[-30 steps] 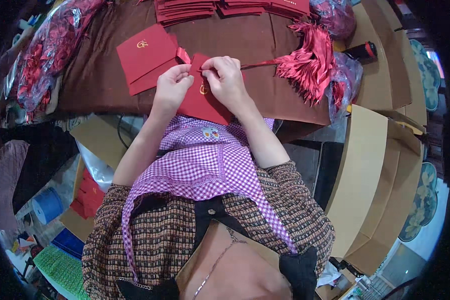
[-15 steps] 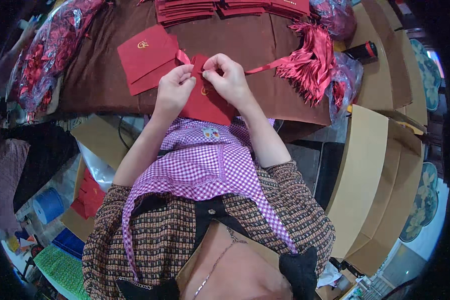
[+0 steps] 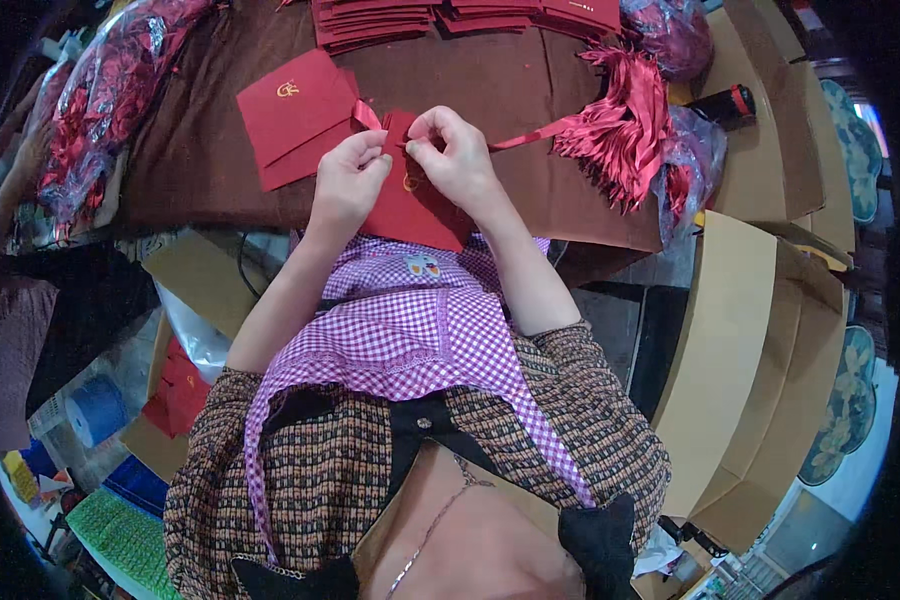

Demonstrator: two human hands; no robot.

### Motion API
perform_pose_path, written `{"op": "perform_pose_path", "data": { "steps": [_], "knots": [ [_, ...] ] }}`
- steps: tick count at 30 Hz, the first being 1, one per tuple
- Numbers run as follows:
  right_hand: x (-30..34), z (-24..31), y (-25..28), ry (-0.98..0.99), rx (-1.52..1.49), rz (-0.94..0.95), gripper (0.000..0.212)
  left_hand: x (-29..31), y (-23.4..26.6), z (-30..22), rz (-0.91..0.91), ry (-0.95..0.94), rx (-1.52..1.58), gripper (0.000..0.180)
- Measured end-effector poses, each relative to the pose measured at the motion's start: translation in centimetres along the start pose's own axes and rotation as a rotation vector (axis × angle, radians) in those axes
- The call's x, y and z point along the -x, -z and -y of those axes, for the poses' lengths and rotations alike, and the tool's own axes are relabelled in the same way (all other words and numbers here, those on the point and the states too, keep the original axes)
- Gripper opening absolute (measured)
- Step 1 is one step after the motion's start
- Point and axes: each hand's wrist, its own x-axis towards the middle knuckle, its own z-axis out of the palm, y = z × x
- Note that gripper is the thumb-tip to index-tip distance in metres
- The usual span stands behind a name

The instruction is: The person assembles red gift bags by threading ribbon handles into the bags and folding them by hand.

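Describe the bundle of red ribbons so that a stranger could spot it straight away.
Find the brown tablecloth, then look along it to the right of the person's right hand. There, beside a clear plastic bag, lies the bundle of shiny red ribbons. Unlike the flat red paper stacks at the picture's top, it spreads in loose, narrow strips.

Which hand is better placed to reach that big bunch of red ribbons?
Probably the right hand: it is nearer the red ribbon bunch, while the left hand is farther off.
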Motion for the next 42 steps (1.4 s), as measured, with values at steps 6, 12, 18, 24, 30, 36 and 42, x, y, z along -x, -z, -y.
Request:
{"op": "perform_pose_path", "data": {
  "steps": [6, 12, 18, 24, 30, 36, 42],
  "knots": [
    [0.0, 1.0, -0.2, 0.017, 0.178, 0.024, 0.013, 0.5, -0.1, 0.4, 0.017, -0.078, -0.059, 0.03],
    [0.1, 1.3, 0.1, 0.116, 0.169, 0.005, 0.015, 0.6, 0.2, -0.1, 0.082, -0.173, -0.113, 0.025],
    [0.1, 1.4, 1.5, 0.02, -0.003, 0.098, 0.018, -0.7, 1.4, -0.5, 0.181, -0.295, -0.327, 0.025],
    [-1.1, 1.6, 2.4, 0.133, 0.079, 0.124, 0.021, -1.6, 0.6, -0.6, 0.097, -0.251, -0.43, 0.019],
    [-2.6, 3.8, 4.0, 0.58, 0.432, 0.223, 0.023, -0.1, 0.4, -2.9, 0.078, -0.579, -0.495, 0.007],
    [-2.5, 4.3, 4.5, 0.454, 0.392, 0.537, 0.01, 1.3, -0.2, -0.6, 0.115, -0.568, -0.461, 0.007],
    [-3.5, 4.4, 4.5, 0.372, 0.213, 0.72, 0.009, 2.2, -0.4, -1.2, 0.094, -0.383, -0.463, 0.01]
  ]
}}
